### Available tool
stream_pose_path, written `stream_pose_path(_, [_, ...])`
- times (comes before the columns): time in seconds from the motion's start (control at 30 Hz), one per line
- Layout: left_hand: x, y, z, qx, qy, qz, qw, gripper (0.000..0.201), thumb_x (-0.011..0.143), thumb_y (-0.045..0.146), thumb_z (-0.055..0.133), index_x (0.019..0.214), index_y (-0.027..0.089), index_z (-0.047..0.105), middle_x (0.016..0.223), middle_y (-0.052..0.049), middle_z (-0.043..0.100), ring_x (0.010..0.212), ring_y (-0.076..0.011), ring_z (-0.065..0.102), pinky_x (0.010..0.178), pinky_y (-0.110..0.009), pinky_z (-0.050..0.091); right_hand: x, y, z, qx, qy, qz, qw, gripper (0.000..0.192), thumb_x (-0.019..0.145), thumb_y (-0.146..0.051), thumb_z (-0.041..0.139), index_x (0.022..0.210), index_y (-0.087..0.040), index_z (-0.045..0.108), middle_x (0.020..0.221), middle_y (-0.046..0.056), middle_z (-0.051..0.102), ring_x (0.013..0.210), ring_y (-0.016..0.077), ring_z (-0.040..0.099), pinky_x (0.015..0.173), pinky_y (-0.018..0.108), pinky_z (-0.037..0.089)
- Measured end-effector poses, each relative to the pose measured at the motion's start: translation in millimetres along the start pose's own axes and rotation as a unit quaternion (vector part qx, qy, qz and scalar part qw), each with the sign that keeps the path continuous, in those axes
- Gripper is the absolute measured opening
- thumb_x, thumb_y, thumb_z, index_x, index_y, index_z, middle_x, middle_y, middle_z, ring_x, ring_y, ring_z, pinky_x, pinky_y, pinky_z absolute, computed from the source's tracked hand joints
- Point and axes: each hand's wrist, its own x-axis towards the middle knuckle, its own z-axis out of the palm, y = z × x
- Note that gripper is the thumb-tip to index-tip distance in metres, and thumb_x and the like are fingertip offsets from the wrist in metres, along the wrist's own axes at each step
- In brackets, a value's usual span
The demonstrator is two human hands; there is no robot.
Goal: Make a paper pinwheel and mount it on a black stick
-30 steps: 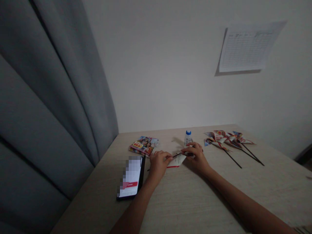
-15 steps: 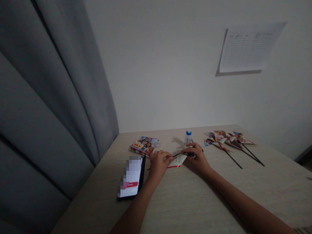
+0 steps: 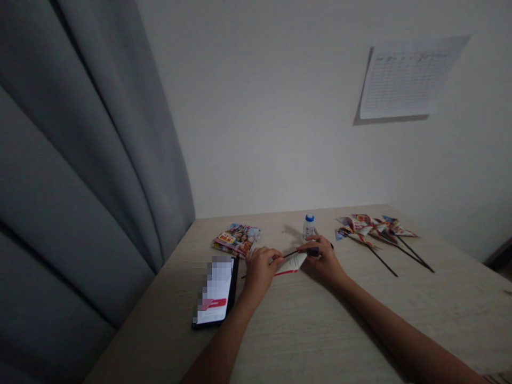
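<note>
A small white paper piece with a red edge lies on the wooden table between my hands. My left hand presses on its left side, fingers curled over it. My right hand holds a thin dark stick that lies across the top of the paper; its left end reaches my left fingers. A small white glue bottle with a blue cap stands just behind my right hand.
A phone with a lit screen lies left of my left arm. Colourful printed paper sits behind it. Several finished paper pinwheels on dark sticks lie at the right. A grey curtain hangs left; a printed sheet is on the wall.
My right hand has drawn its fingers in slightly over the stick. Otherwise both hands and the paper stay where they were.
</note>
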Motion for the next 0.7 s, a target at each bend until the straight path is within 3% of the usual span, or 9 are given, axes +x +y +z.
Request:
stream_pose_path(0.4, [-0.9, 3.7, -3.0, 0.029, -0.005, -0.005, 1.000, 0.008, 0.088, 0.028, 0.071, 0.087, 0.028, 0.079, 0.094, 0.001, 0.079, 0.103, -0.0216, 0.066, 0.114, -0.045, 0.025, 0.8, -4.8, -4.3, -0.009, -0.028, 0.029, 0.999, 0.023, 0.082, -0.020, 0.068, 0.100, -0.027, 0.080, 0.108, 0.008, 0.072, 0.119, 0.0298, 0.060, 0.105, 0.051, 0.041])
stream_pose_path(0.7, [0.8, 3.0, -7.1, -0.021, -0.025, 0.006, 0.999, 0.016, 0.091, 0.022, 0.064, 0.089, 0.027, 0.079, 0.095, 0.001, 0.079, 0.100, -0.0204, 0.070, 0.120, -0.050, 0.021, 0.3, -4.0, -1.7, -0.011, -0.015, 0.046, 0.999, 0.018, 0.081, -0.026, 0.071, 0.096, -0.026, 0.080, 0.108, 0.008, 0.071, 0.114, 0.0299, 0.061, 0.104, 0.051, 0.042])
